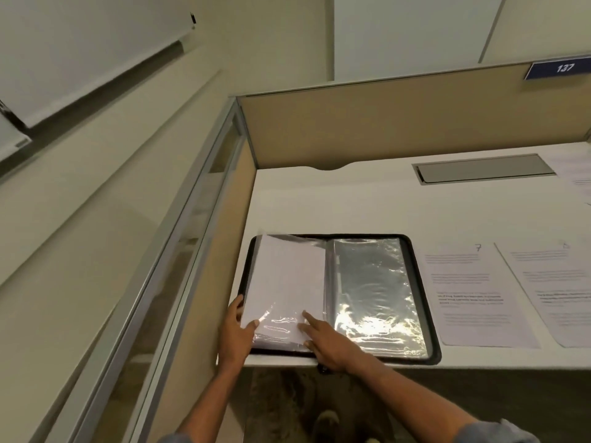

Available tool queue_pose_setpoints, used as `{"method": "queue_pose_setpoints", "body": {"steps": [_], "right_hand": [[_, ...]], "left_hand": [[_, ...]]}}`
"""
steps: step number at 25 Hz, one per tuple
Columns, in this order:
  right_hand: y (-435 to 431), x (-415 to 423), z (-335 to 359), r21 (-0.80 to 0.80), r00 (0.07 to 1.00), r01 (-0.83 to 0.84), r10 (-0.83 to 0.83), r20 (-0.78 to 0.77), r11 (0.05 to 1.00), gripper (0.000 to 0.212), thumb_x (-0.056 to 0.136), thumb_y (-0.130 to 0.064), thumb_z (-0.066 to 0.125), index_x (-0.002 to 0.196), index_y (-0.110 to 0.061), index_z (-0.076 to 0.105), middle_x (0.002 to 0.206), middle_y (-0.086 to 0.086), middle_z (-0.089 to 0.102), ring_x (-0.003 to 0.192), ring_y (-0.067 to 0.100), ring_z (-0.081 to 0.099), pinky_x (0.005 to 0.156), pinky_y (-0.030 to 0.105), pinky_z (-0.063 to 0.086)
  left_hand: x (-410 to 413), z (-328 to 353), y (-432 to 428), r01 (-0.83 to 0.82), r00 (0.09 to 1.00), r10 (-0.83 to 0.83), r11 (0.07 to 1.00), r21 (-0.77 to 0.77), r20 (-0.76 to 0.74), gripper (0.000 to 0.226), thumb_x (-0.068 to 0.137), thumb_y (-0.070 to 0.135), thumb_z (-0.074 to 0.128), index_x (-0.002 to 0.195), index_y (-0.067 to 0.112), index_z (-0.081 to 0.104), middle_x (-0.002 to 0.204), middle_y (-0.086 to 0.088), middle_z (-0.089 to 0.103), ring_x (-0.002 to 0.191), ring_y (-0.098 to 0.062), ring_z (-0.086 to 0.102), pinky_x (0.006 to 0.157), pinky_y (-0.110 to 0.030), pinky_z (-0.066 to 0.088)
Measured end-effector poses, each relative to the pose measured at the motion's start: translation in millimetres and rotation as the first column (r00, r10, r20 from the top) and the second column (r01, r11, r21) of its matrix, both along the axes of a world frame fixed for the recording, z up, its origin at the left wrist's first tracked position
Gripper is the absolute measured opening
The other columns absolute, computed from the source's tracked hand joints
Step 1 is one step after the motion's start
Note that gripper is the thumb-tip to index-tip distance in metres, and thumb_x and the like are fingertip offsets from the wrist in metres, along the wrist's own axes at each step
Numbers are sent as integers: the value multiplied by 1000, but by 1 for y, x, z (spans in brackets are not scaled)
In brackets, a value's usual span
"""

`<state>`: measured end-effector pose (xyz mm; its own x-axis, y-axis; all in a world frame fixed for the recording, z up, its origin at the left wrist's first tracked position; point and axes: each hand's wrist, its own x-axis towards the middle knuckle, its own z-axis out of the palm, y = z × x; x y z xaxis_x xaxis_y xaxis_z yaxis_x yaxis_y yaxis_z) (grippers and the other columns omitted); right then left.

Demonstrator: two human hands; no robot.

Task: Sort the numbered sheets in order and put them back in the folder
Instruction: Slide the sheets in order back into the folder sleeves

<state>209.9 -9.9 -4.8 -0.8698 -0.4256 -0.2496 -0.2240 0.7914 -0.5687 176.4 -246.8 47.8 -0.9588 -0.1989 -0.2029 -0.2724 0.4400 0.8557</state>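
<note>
The left hand's (236,334) fingers pinch the near corner of a sleeve (287,282) holding a sheet. The right hand (326,342) presses it with straight fingers. Beneath them the folder (421,282) lies open on the worktop (351,203). Right of the fingers, sheet 7 (479,298) and a second sheet (559,292) lie unfiled, so filing looks partway done.

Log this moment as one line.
step: sleeving sheet | left hand: grips sleeve edge | right hand: flat on sheet | sheet 7: on desk, right of folder
</note>
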Motion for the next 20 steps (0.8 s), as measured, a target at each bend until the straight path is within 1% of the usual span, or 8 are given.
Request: {"method": "queue_pose_setpoints", "body": {"steps": [3, 6, 10, 12, 14, 16, 17, 20], "right_hand": [[-5, 11, -18, 57, 999, -30, 31, -14, 998, 51, 110, -29, 36, 158, -15, 30, 171, 6, 9, 157, 27, 13, 126, 40, 22], [-7, 15, -24, 82, 999, -24, 27, -38, 996, 50, 110, -29, 34, 158, -17, 31, 171, 5, 10, 158, 24, 6, 127, 40, 18], [-4, 14, -17, 108, 997, 12, -3, -83, 994, 51, 109, -34, 31, 155, -15, 38, 168, 8, 21, 156, 27, 17, 124, 48, 26], [0, 18, -12, 147, 989, 112, -95, -115, 983, 59, 108, -46, 23, 159, -17, 31, 169, 3, 16, 157, 25, 11, 127, 48, 16], [14, 27, -5, 149, 959, 274, -257, -121, 950, 76, 103, -66, 7, 162, -20, 20, 168, -6, 1, 158, 19, -2, 128, 44, 3], [32, 37, 4, 136, 923, 379, -363, -126, 915, 81, 99, -73, 6, 163, -24, 11, 167, -11, -7, 156, 13, -12, 127, 38, -7], [44, 43, 10, 143, 897, 436, -418, -141, 888, 75, 102, -70, 12, 163, -26, 7, 167, -12, -9, 155, 10, -16, 126, 35, -9], [81, 70, 24, 146, 799, 599, -578, -164, 787, 70, 106, -63, 25, 163, -30, 1, 168, -15, -13, 153, 4, -21, 127, 36, -10]], "left_hand": [[-4, -33, -19, 68, 998, -67, 992, -108, 12, 66, 88, -6, 72, 147, 14, 50, 143, -7, 57, 130, -29, 56, 103, -37, 50], [-2, -64, -30, 183, 983, -176, 953, -241, 50, 58, 91, -11, 62, 144, 11, 54, 151, -7, 49, 140, -27, 47, 110, -28, 39], [8, -99, -38, 365, 923, -377, 796, -483, 75, 59, 94, -4, 62, 149, 11, 49, 164, -4, 33, 153, -23, 28, 117, -25, 26], [4, -112, -41, 398, 902, -425, 749, -529, 78, 59, 88, -2, 67, 145, 7, 55, 160, -9, 36, 151, -30, 32, 118, -43, 35], [3, -127, -38, 408, 873, -488, 721, -560, 8, 45, 95, 20, 59, 137, 5, 59, 156, -10, 42, 146, -32, 34, 119, -51, 30], [6, -133, -28, 502, 796, -604, 699, -510, -44, 50, 104, 43, 32, 142, 13, 48, 167, 6, 26, 146, -28, 27, 123, -41, 15], [1, -129, -14, 540, 758, -648, 691, -480, -79, 53, 106, 49, 23, 146, 22, 42, 169, 17, 13, 149, -25, 23, 118, -40, 16], [-12, -110, 50, 583, 649, -730, 658, -476, -214, 54, 107, 55, 14, 156, 38, 27, 167, 27, 0, 155, -1, 2, 119, -30, 13]]}}
